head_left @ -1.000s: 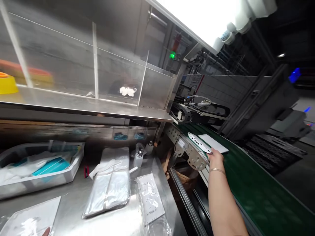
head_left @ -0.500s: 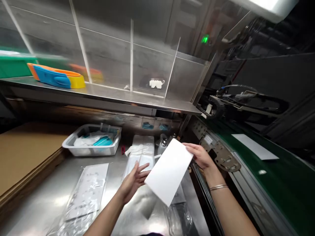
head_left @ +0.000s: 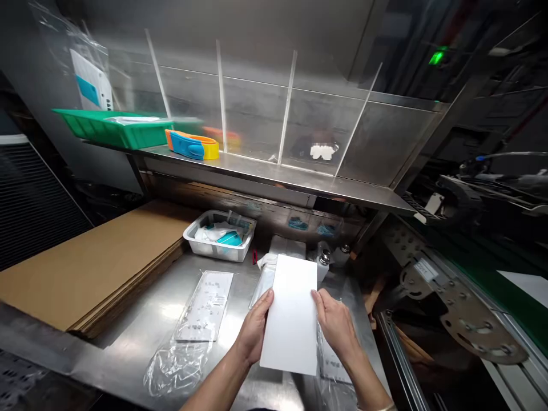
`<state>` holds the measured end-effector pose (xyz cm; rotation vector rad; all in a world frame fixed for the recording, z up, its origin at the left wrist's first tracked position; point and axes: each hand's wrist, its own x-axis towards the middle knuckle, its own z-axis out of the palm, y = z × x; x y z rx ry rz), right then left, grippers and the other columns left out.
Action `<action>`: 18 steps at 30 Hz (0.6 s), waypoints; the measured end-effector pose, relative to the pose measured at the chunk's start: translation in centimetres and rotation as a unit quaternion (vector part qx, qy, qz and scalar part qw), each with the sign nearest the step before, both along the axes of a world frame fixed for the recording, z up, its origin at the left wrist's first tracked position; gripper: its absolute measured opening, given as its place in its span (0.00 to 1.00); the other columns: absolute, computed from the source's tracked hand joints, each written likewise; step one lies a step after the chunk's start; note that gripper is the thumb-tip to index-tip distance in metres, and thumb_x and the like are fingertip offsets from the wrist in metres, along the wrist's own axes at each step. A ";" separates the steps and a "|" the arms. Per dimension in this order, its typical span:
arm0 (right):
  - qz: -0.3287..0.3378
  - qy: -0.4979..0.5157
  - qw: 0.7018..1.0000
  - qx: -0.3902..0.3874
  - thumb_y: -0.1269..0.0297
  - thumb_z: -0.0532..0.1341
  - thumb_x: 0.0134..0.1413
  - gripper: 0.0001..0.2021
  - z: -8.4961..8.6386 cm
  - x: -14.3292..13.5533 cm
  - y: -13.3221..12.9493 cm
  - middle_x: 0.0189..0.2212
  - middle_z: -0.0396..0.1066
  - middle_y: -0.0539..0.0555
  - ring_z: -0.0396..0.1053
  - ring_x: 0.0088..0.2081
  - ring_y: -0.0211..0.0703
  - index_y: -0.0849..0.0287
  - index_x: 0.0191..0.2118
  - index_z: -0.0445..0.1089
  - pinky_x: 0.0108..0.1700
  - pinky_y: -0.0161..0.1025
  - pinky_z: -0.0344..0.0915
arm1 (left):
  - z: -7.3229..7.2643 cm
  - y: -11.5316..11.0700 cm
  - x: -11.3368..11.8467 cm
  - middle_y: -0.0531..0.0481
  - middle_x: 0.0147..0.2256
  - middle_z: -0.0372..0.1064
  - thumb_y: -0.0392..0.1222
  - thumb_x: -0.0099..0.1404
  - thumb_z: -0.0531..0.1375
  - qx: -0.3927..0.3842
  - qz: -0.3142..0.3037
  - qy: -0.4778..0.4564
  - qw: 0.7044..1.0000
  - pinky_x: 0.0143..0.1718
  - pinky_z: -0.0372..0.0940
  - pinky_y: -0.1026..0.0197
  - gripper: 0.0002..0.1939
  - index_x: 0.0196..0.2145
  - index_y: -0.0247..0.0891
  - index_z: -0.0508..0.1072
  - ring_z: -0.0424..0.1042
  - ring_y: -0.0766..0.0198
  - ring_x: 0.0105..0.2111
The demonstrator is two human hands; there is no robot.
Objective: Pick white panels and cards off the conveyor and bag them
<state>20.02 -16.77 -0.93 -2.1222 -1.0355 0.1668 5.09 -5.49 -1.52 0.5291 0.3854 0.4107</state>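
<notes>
A plain white rectangular panel is held up over the metal table, its long side pointing away from me. My left hand grips its left edge, thumb on the near face. On the opposite edge, my right hand pinches the panel with thumb and fingers. To the left on the table lies a printed white sheet in a clear plastic bag. Another bagged sheet shows partly beneath my right hand. Behind the panel, white cloth and a flat pale stack are partly hidden.
A white basin with cloths and a blue item stands at the back. Bottles are behind my right hand. Cardboard lies left. A shelf holds a green tray and a coloured band. A conveyor runs right.
My left hand, open before, has closed on the panel's left edge. The panel has turned from slanted to nearly straight. My view has swung left, away from the conveyor.
</notes>
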 end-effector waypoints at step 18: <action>-0.093 0.106 0.980 0.139 0.48 0.53 0.54 0.18 -0.4 -0.5 4.1 0.14 0.58 0.46 0.55 0.19 0.39 0.53 0.20 0.58 0.25 0.37 0.50 | 0.4 -1.2 -0.8 0.44 0.44 0.72 0.47 0.61 0.59 -0.081 0.056 0.034 0.995 0.44 0.66 0.53 0.24 0.54 0.41 0.62 0.73 0.53 0.42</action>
